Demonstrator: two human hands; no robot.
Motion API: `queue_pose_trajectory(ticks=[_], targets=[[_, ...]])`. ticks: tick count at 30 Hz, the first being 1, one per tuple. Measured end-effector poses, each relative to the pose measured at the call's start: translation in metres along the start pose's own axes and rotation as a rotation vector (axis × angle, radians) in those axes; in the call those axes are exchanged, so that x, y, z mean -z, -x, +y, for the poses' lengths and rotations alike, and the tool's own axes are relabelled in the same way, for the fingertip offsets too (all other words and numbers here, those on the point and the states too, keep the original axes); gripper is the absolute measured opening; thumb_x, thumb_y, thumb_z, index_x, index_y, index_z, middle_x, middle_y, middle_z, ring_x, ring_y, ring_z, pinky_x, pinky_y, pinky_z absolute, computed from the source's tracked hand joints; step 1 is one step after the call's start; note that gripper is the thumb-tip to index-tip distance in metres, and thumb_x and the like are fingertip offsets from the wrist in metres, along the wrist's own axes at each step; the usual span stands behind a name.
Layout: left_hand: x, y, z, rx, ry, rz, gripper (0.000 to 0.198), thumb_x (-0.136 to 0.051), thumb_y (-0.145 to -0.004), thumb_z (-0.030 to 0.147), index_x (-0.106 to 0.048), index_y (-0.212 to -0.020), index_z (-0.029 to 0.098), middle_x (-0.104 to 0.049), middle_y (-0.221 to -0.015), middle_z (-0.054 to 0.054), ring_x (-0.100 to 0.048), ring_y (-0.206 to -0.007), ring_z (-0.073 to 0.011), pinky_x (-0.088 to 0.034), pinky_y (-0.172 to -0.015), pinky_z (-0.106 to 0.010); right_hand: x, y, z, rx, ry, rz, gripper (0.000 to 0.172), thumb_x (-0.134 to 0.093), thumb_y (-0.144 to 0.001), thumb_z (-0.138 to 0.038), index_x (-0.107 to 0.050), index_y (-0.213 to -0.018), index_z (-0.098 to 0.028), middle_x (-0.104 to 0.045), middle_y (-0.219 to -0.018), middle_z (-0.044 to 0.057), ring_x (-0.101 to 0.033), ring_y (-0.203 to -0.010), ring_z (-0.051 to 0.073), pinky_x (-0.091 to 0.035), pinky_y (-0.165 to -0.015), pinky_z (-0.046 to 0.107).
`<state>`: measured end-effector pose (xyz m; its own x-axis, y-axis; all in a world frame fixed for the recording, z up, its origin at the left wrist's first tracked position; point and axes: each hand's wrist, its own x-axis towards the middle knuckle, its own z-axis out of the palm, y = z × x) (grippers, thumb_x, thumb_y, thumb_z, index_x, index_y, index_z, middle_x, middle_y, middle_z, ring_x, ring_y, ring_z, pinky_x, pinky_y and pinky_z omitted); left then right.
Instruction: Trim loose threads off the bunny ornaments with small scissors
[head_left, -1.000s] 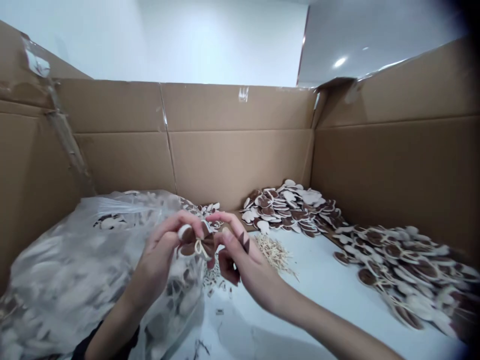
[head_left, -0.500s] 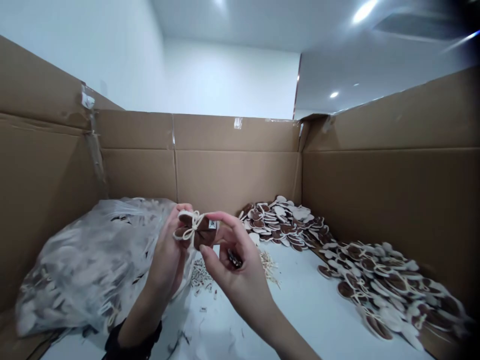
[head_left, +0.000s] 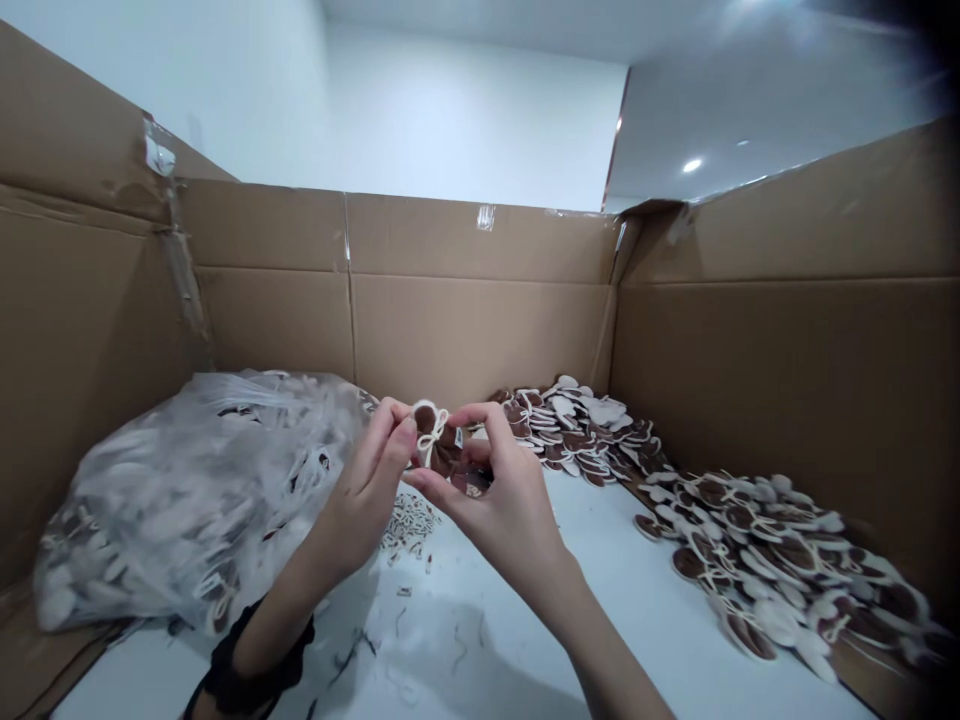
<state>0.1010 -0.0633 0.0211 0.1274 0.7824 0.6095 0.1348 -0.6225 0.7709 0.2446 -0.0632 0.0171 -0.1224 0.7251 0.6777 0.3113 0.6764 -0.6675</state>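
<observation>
Left hand [head_left: 371, 475]: pinched the left side of the brown piece [head_left: 447, 456] between thumb and fingers.
Right hand [head_left: 510, 490]: grasped the opposite side, forefinger along the top near the small label [head_left: 459, 437], thumb below; what showed within the curled fingers was too unclear to name.
Brown piece: was held up between both hands, above the white counter [head_left: 480, 640].
Cream bow [head_left: 430, 437]: sat on the face of the piece; how tight its knot was could not be told.
Pinch: a light, even hold at the sides seemed best, as the piece looked soft and likely to crease.
Loops: probably needed gentle handling, one hand steadying while the other touched them, since a tug might have undone the knot.
Label: was best kept flat and clear of the fingertips.
Clear bag [head_left: 202, 490]: stood beyond the left forearm, where a low elbow might have brushed it.
</observation>
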Motion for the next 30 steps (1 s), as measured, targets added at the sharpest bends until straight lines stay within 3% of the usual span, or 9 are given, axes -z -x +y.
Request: queue_pose_trajectory(ticks=[3, 8, 15, 19, 25, 30], targets=[[0.003, 0.0, 0.005, 0.034, 0.003, -0.073, 0.027, -0.036, -0.101, 0.04, -0.049, -0.085, 0.022, -0.05, -0.08, 0.001, -0.048, -0.078, -0.016, -0.04, -0.073, -0.026, 0.0, -0.004, 0.004, -0.035, 0.01, -0.076, 0.043, -0.074, -0.074, -0.043, -0.039, -0.093, -0.027, -0.056, -0.055, -0.009, -0.045, -0.044, 0.012, -0.032, -0.047, 0.025], [0.006, 0.0, 0.008, 0.108, 0.031, -0.185, 0.025, -0.038, -0.1, 0.04, -0.049, -0.085, 0.023, -0.054, -0.09, -0.001, -0.051, -0.09, -0.018, -0.041, -0.081, -0.028, -0.001, -0.011, 0.018, 0.033, 0.071, -0.177, 0.033, -0.065, -0.081, -0.036, -0.04, -0.1, -0.027, -0.064, -0.072, -0.002, -0.054, -0.057, 0.016, -0.037, -0.053, 0.027], [0.005, -0.002, -0.003, 0.091, 0.067, -0.077, 0.026, -0.039, -0.099, 0.034, -0.045, -0.076, 0.022, -0.049, -0.083, 0.001, -0.05, -0.087, -0.0159, -0.04, -0.079, -0.025, -0.007, -0.013, 0.026, 0.139, 0.043, -0.167, 0.022, -0.058, -0.087, -0.033, -0.045, -0.102, -0.025, -0.066, -0.072, -0.003, -0.055, -0.058, 0.015, -0.037, -0.056, 0.027], [0.004, -0.005, -0.006, 0.093, 0.164, -0.083, 0.026, -0.039, -0.099, 0.031, -0.044, -0.075, 0.022, -0.048, -0.077, 0.003, -0.048, -0.076, -0.0134, -0.04, -0.073, -0.023, -0.004, -0.012, 0.024, 0.188, 0.104, -0.174, 0.018, -0.05, -0.088, -0.025, -0.046, -0.106, -0.025, -0.07, -0.074, -0.002, -0.061, -0.061, 0.016, -0.039, -0.058, 0.027], [0.001, -0.004, -0.008, 0.136, 0.125, -0.047, 0.026, -0.038, -0.099, 0.031, -0.043, -0.075, 0.022, -0.044, -0.078, 0.003, -0.046, -0.078, -0.0145, -0.037, -0.075, -0.026, -0.003, -0.014, 0.031, 0.396, 0.518, 0.013, 0.021, -0.045, -0.081, -0.014, -0.053, -0.098, -0.024, -0.069, -0.068, 0.001, -0.062, -0.061, 0.018, -0.03, -0.051, 0.028], [-0.001, -0.003, -0.01, 0.132, 0.063, -0.026, 0.027, -0.036, -0.099, 0.034, -0.042, -0.076, 0.022, -0.04, -0.077, 0.002, -0.04, -0.073, -0.0157, -0.035, -0.069, -0.027, -0.007, -0.015, 0.037, 0.506, 0.599, 0.108, 0.018, -0.041, -0.09, -0.016, -0.057, -0.096, -0.022, -0.068, -0.076, 0.004, -0.06, -0.063, 0.017, -0.029, -0.05, 0.028]])
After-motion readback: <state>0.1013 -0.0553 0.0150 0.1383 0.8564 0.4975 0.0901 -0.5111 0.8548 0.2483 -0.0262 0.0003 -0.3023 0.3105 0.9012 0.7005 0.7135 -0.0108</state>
